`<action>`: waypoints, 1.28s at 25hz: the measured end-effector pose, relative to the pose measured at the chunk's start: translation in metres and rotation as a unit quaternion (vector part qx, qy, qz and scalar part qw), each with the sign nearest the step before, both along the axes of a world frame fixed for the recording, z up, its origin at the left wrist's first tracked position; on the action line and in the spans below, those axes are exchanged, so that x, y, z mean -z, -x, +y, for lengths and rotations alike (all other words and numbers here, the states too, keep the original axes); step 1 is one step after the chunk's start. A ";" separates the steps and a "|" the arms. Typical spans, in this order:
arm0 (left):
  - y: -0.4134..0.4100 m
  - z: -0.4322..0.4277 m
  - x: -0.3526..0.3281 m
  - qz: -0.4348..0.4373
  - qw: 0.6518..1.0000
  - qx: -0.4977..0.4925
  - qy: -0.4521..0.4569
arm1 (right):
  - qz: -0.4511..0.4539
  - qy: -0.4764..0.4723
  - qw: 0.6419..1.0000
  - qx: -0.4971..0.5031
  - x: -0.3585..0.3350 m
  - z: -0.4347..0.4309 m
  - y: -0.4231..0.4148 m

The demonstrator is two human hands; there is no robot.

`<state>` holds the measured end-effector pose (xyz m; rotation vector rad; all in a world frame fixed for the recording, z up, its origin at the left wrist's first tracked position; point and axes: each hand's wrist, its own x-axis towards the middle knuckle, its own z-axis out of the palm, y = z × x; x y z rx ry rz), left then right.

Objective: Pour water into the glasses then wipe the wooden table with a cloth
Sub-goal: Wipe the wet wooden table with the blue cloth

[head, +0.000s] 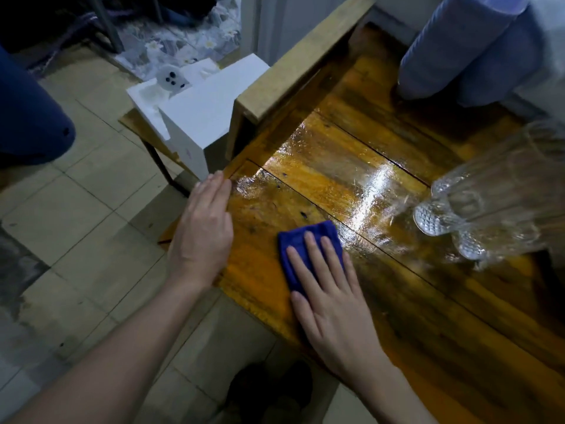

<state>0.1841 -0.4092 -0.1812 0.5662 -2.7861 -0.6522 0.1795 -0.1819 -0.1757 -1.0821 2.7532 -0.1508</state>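
Wiping underway: right grip point(330, 301), fingers straight, presses cloth point(318, 228) on counter point(428, 301); left grip point(204, 231) lies flat; recommend firm overlapping strokes toward wet patch point(351, 179) beside glasses point(477, 215)

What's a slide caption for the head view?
Right hand presses a blue cloth on the wooden table; left hand rests at its edge, glasses nearby.

Glossy wet wooden table point(397, 301), soft blue cloth point(293, 243), clear patterned glasses point(458, 218)
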 end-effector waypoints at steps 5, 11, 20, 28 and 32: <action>-0.003 -0.003 0.006 -0.003 1.000 0.017 0.009 | -0.006 -0.031 1.000 0.005 -0.001 0.051 0.016; -0.003 -0.003 0.007 0.010 1.000 0.017 0.024 | 0.030 0.000 0.997 0.070 0.007 -0.038 0.061; -0.001 -0.004 0.005 -0.006 0.987 0.141 0.081 | 0.018 0.048 0.998 0.021 0.006 -0.035 -0.011; 0.008 0.026 -0.011 -0.035 0.901 0.408 0.142 | 0.029 0.034 0.979 0.198 0.007 0.088 -0.057; 0.001 0.124 -0.007 -0.026 0.924 0.379 0.044 | 0.021 0.030 0.935 0.353 0.007 0.156 -0.031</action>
